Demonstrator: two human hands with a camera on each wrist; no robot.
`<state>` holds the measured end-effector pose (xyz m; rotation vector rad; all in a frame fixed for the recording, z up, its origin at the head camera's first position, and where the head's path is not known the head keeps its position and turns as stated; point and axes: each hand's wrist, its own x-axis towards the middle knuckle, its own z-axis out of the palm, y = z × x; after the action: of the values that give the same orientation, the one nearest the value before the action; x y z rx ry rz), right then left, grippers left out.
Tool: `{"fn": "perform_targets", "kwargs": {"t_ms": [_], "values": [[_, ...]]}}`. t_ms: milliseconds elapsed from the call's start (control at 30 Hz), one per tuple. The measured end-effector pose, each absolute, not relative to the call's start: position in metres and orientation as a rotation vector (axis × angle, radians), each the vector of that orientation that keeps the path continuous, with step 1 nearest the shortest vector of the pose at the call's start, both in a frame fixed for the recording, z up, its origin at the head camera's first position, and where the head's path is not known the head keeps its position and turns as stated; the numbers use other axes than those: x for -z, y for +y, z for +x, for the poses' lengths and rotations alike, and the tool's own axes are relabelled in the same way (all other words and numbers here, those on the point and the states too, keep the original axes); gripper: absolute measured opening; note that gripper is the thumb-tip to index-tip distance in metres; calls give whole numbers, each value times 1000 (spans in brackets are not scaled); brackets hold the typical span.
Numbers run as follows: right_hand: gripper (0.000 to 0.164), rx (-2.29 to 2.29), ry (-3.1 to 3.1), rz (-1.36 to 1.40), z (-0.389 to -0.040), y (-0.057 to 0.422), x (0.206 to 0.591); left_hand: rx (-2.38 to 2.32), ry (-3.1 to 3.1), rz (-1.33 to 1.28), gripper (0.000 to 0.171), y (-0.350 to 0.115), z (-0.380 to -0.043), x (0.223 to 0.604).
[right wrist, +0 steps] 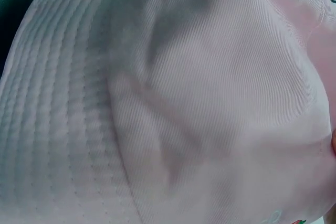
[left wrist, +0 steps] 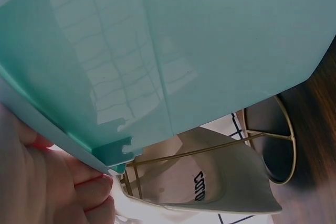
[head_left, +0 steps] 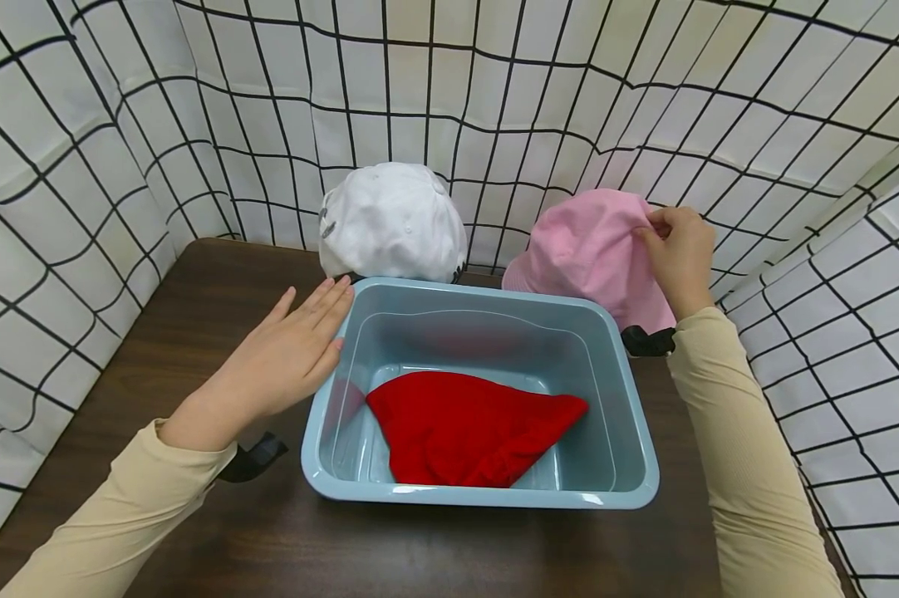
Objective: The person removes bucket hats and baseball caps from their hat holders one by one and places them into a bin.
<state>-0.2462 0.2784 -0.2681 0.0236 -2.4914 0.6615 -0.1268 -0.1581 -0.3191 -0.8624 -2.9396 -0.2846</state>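
My right hand (head_left: 685, 253) pinches the crown of a pink hat (head_left: 591, 245) behind the tub's right back corner. Close up in the right wrist view, the pink hat (right wrist: 226, 93) shows a brim with rows of stitching. My left hand (head_left: 288, 353) lies with nearly straight fingers against the left rim of a light blue plastic tub (head_left: 479, 496). Inside the tub rests a folded red cloth item (head_left: 472, 428), its exact kind unclear. Just beyond the left fingertips sits a white cap (head_left: 393, 224); the left wrist view shows dark lettering on this cap (left wrist: 210, 182).
Gold wire rods (left wrist: 291, 145) of a stand show beside the white cap. A dark wooden table (head_left: 218, 332) bears everything. Black wire grid panels (head_left: 457, 116) backed with white sheeting rise at the back and both sides.
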Motion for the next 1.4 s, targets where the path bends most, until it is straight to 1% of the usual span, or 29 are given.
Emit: {"fn": "perform_targets", "kwargs": {"t_ms": [467,1067,1400], "values": [[17,-622,-2435,31,-248,278,270,292,-2943,-864,60,-159,-126,320],[17,-703,-2244,2,-250,280,258,301,-2928,-874,59,-157,-127,318],[24,-825,-2335,-18,-248,279,255,304,-2934,-864,59,-158,-126,317]]}}
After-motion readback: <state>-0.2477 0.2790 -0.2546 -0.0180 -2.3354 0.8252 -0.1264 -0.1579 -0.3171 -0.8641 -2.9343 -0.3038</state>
